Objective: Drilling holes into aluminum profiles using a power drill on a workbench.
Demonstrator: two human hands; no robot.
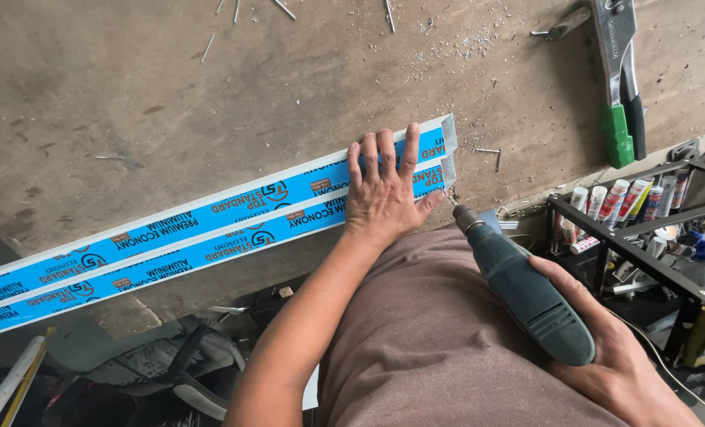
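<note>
- Two aluminium profiles [194,229] in blue protective film lie side by side across the tabletop [171,95], running from its near left edge up toward the middle.
- Your left hand [384,190] lies flat over both profiles close to their right ends, fingers [386,154] spread wide and gripping nothing; judging by the flat palm, you are pinning the pair so they cannot slide.
- Your right hand [605,348] has its fingers closed around the dark green electric drill [526,292], held over your lap at the near edge.
- That drill's bit [453,195] points at the nearer profile's end, just beside your left thumb, seemingly lined up to bore there.
- Loose rivets and metal filings lie scattered near the far edge.
- One hand riveter [621,79] with green and black grips rests at the far right corner.
- Beyond the right edge, a black rack [637,245] holds sealant tubes.
</note>
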